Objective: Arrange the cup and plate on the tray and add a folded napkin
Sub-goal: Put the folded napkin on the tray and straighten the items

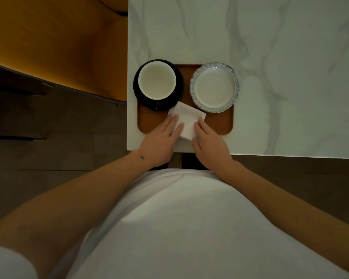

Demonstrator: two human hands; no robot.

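Head view: brown tray (220, 125) sits on a white marble table (270, 57), close to the table's near edge and left corner. Every place below is told from the tray.

At the tray's far left stands the cup (157, 79), white inside and dark outside. It looks empty. Its dark side hangs a little over the tray's left and far rims. At the tray's far right lies the plate (215, 87), white with a blue patterned rim. It also reaches a bit past the tray's far and right rims. Cup and plate are near each other but apart.

At the tray's near middle lies the white folded napkin (186, 121). Its far corner touches the cup's near side. Its near edge sticks out over the tray's near rim.

Left hand (159, 141) lies flat on the napkin's left part, fingers straight and close together, pressing down. Right hand (211, 144) rests at the napkin's right side, fingers mostly straight and touching the paper. Neither hand curls around anything.

A white shirt (179, 228) fills the space nearest the camera. Left of the table is an orange wall (58, 43).
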